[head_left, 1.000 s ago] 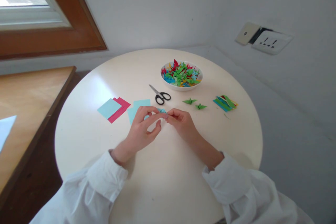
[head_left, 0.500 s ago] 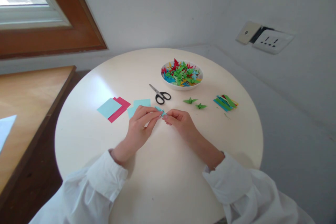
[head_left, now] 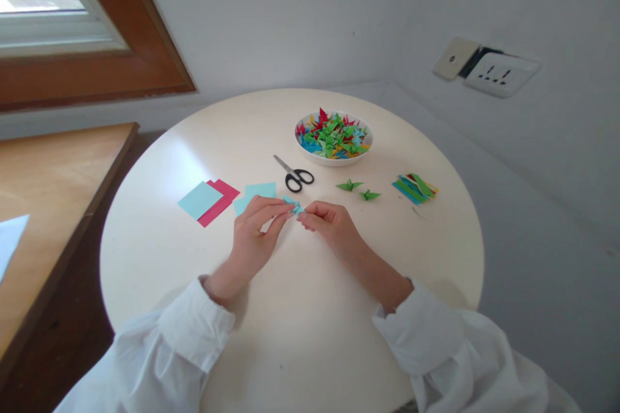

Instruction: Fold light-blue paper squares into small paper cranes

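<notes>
You have a small piece of light blue paper pinched between the fingertips of your left hand and right hand. It is folded into a compact, angular shape, one narrow part slanting away from you and to the left. Your fingers cover some of it, so you cannot read its full outline, nor whether it touches the bench below.
</notes>
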`<action>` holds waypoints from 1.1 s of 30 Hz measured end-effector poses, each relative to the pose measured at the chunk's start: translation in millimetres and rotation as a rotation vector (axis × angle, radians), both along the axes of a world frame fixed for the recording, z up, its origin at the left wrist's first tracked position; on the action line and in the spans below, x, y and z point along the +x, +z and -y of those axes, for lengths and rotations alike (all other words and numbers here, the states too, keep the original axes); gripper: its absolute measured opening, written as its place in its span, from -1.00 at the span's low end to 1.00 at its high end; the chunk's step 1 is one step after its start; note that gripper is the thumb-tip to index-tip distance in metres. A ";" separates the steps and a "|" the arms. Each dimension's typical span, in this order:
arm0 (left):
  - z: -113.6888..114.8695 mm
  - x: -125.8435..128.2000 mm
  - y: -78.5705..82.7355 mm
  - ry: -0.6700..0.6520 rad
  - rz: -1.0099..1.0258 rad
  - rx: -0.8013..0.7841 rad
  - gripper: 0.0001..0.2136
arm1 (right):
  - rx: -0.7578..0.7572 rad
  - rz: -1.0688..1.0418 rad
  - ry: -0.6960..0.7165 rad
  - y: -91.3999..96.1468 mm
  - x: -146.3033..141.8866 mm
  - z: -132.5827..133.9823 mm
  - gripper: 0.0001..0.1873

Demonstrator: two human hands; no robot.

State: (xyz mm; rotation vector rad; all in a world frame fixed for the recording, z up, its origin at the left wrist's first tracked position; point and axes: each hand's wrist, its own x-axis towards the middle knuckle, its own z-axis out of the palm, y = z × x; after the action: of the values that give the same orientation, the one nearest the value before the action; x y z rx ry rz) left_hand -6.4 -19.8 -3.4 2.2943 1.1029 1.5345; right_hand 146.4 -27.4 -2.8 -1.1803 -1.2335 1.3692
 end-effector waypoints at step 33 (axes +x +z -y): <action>4.5 2.3 -0.3 0.032 0.131 -0.210 -0.92 | 0.005 -0.010 -0.004 1.2 -0.5 0.4 -0.77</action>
State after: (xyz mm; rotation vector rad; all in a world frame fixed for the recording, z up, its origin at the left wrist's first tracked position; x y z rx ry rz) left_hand -4.1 -24.3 -3.7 2.0193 1.2081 1.4779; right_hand 145.9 -27.7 -1.6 -1.1705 -1.2266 1.3670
